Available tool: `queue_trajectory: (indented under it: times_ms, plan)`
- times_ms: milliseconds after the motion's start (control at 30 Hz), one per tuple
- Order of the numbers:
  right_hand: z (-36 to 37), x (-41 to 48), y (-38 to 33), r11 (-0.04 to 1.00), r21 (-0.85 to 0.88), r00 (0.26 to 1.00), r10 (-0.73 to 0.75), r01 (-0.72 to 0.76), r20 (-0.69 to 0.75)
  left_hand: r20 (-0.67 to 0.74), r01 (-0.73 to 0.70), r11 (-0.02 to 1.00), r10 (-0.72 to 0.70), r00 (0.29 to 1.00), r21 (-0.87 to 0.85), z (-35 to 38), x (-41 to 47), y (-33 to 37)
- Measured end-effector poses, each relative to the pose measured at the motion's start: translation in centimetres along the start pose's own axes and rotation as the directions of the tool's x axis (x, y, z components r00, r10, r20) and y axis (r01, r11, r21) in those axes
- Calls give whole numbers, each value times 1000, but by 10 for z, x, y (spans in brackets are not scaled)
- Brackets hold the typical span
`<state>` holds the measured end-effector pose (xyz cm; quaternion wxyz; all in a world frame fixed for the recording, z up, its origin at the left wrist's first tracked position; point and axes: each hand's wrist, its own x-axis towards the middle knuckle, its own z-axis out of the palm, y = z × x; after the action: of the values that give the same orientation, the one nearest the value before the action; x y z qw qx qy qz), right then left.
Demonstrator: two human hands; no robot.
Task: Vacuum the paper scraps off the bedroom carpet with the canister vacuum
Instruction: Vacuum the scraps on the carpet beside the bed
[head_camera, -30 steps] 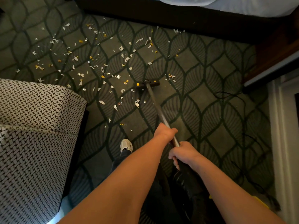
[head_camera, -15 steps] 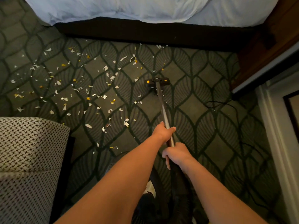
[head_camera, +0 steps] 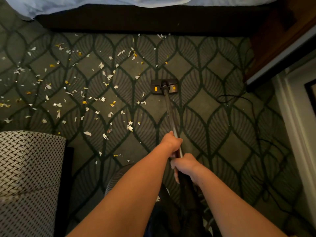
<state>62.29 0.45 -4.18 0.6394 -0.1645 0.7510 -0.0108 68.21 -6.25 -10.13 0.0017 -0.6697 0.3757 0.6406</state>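
1. The vacuum's floor head (head_camera: 164, 86), dark with two yellow marks, sits flat on the patterned green carpet (head_camera: 213, 120), near the middle of the floor and a short way out from the bed.
2. Its metal wand (head_camera: 169, 110) runs straight back from the head toward the person, who grips it with both hands.
3. The left hand (head_camera: 171, 142) is wrapped round the wand higher up; the right hand (head_camera: 183, 165) is closed round it just behind, the two hands almost touching.
4. White and yellow paper scraps (head_camera: 130, 128) lie scattered over the carpet to the left of the head, thickest across the left half of the floor. A few more lie close along the bed's edge.
5. The carpet to the right of the wand shows almost no scraps.
6. Below the left forearm sits a ribbed grey shape (head_camera: 116, 178), possibly the vacuum's hose, though the dim light makes it hard to tell.
7. A black cord (head_camera: 253, 106) loops over the carpet on the right.
8. The bed's dark base (head_camera: 145, 17) spans the top, with pale bedding (head_camera: 85, 4) above it.
9. A woven black-and-white upholstered seat (head_camera: 25, 168) fills the lower left corner.
10. Brown wooden furniture (head_camera: 282, 31) and a white door frame (head_camera: 294, 117) line the right side.
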Motion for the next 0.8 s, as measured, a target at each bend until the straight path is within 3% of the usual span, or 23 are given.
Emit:
queue_trajectory:
  times_ms: [333, 800]
  plan:
    - [-3, -37, -7, 997, -60, 998, 45, -43, 33, 44, 67, 997, -66, 997, -36, -7, -33, 9]
    - [4, -65, 47, 992, -88, 996, 88, -87, 10, 100, 117, 990, -109, 989, -84, 16, -80, -29]
